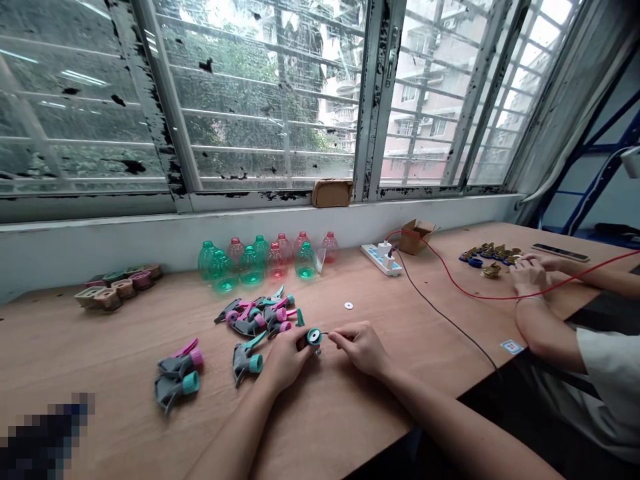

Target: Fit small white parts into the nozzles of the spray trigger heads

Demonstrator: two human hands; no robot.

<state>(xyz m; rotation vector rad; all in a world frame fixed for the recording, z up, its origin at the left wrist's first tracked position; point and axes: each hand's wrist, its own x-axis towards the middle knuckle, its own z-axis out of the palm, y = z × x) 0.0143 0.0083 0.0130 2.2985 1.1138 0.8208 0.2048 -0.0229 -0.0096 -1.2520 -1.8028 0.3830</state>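
Note:
My left hand [287, 360] is closed round a spray trigger head, its teal collar [314, 337] turned toward me with a white disc visible inside. Just to the right, my right hand [364, 348] pinches a thin dark piece [325, 333] whose tip reaches the collar's edge; its kind is too small to make out. A white washer [349, 306] lies flat on the table beyond my hands. Left of my left hand rests a grey trigger head [246, 360] with a teal collar. Behind it is a pile of grey, pink and teal trigger heads [257, 313].
Two more trigger heads [177, 377] lie at the left. Green and pink clear bottles [251, 267] stand along the wall beside a power strip [381, 260] with red and black cables. Small containers [120, 287] sit far left. At right, another person's hands [530, 273] handle gold-coloured parts [493, 269].

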